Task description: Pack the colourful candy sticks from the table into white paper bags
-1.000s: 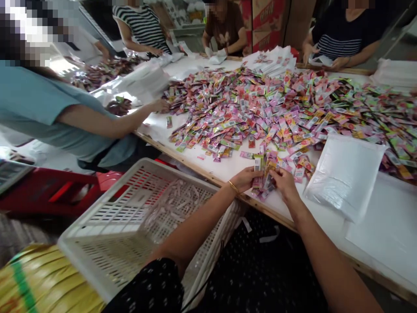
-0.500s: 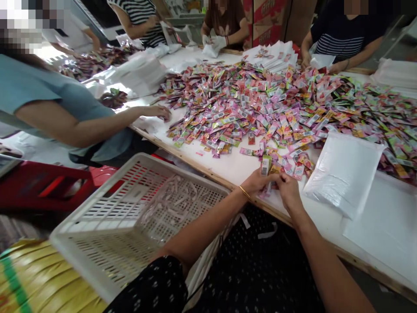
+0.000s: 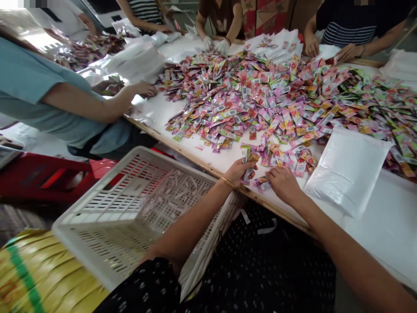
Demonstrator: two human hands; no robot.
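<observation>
My left hand (image 3: 240, 172), with a gold bangle at its wrist, is closed around a few small printed packets (image 3: 246, 153) at the table's near edge. One packet, showing a barcode, sticks up above the fingers. Just to the right, my right hand (image 3: 284, 184) has its fingers bent together at a small purple packet (image 3: 263, 183) low over the white tabletop; the fingertips partly cover it. Beyond both hands spreads a large heap of pink, purple, green and orange packets (image 3: 228, 111). A white plastic bag (image 3: 350, 169) lies flat to the right of my right hand.
A white perforated crate (image 3: 107, 213) stands below the table's wooden edge (image 3: 192, 158), with paper strips inside. A yellow strapped bundle (image 3: 48, 269) is at lower left. Co-workers' hands are around the table; a person in blue (image 3: 65, 95) sits at left. Bags (image 3: 276, 45) are piled behind the heap.
My hands, together before, have moved apart. The left has shifted left with its packets, and the right is now at a packet near the edge. The co-worker in blue has drawn an arm back.
</observation>
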